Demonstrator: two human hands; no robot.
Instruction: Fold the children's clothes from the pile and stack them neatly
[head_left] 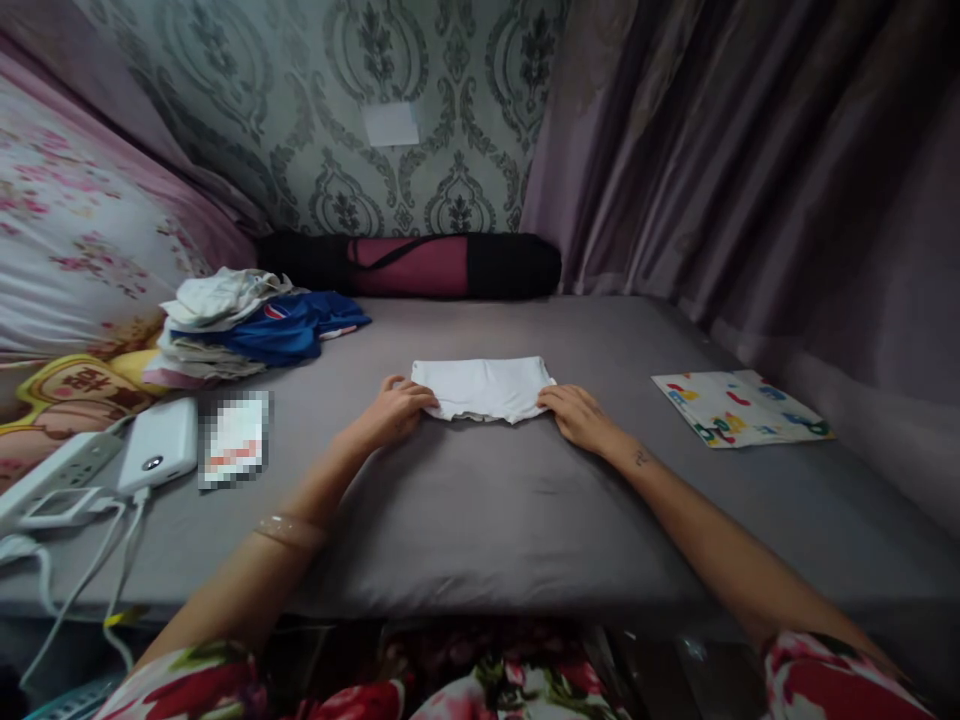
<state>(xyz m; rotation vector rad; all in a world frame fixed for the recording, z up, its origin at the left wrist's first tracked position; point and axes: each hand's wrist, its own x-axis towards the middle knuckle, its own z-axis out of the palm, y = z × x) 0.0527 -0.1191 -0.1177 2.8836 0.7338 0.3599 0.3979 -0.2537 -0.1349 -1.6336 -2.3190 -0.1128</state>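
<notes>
A white folded piece of clothing (pixel 480 387) lies flat on the grey bed sheet (pixel 480 520), in front of me. Its near edge is wavy, and its exact kind cannot be made out. My left hand (pixel 399 408) grips its near left corner with the fingers closed over the edge. At the near right corner, my right hand (pixel 583 415) pinches the cloth in the same way. Both wrists rest low, close to the sheet.
Clothes (pixel 247 315) are piled at the back left, near a power bank (pixel 160 443) and a power strip (pixel 64 475) with cables. A patterned folded cloth (pixel 742 405) lies at the right. A long black and maroon bag (pixel 420 265) lines the wall.
</notes>
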